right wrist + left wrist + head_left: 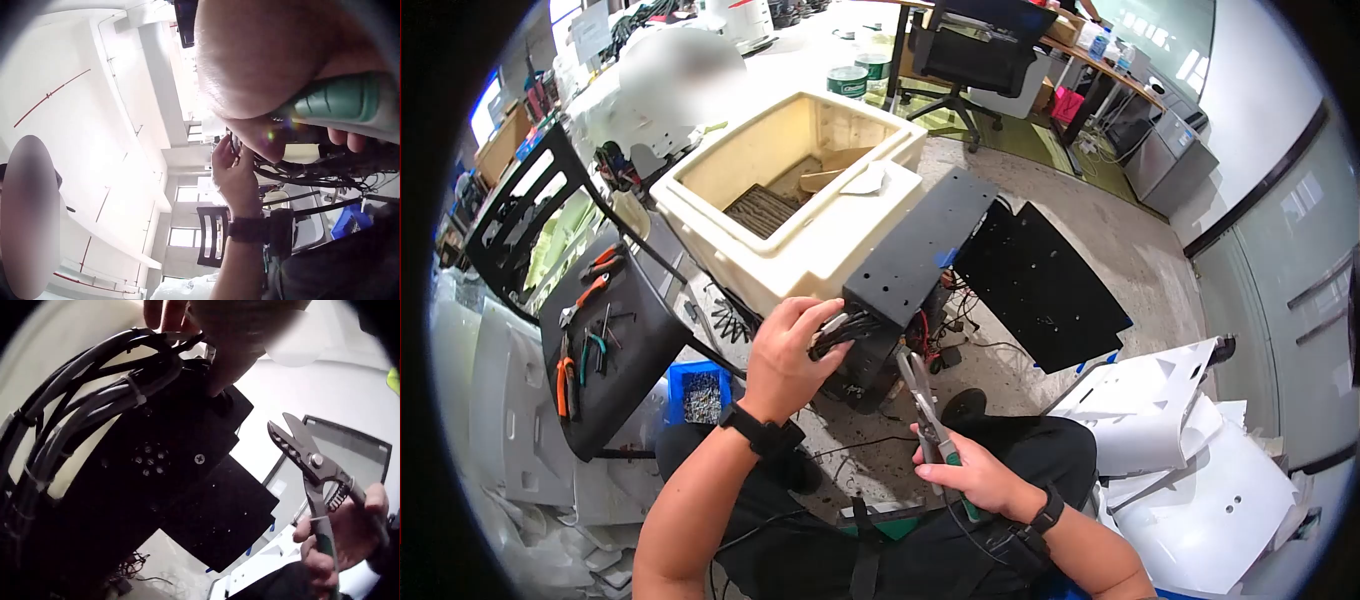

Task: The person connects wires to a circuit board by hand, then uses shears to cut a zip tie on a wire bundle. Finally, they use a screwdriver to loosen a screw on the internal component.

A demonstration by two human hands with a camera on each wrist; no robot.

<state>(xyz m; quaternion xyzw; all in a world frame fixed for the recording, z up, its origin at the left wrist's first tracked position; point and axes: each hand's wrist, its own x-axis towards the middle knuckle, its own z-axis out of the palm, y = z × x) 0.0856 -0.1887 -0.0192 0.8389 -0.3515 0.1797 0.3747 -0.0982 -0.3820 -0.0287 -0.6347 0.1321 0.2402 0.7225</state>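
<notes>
My left hand [780, 360] is at the near end of a black metal housing [925, 240], its fingers around a bundle of dark cables [840, 330]. In the left wrist view the grey and black cables [94, 403] loop away from that hand, bound with zip ties. My right hand [980, 475] grips a pair of tin snips [922, 395] by the green handles, blades pointing up toward the housing. The blades of the snips [312, 456] stand apart in the left wrist view, with nothing between them.
A cream plastic bin [780, 270] stands behind the housing. On the left, a black chair [625, 330] carries several pliers and small tools. A blue tray [698, 392] of screws sits below it. White panels [1200, 480] lie at right; a black plate [1040, 290] extends beside the housing.
</notes>
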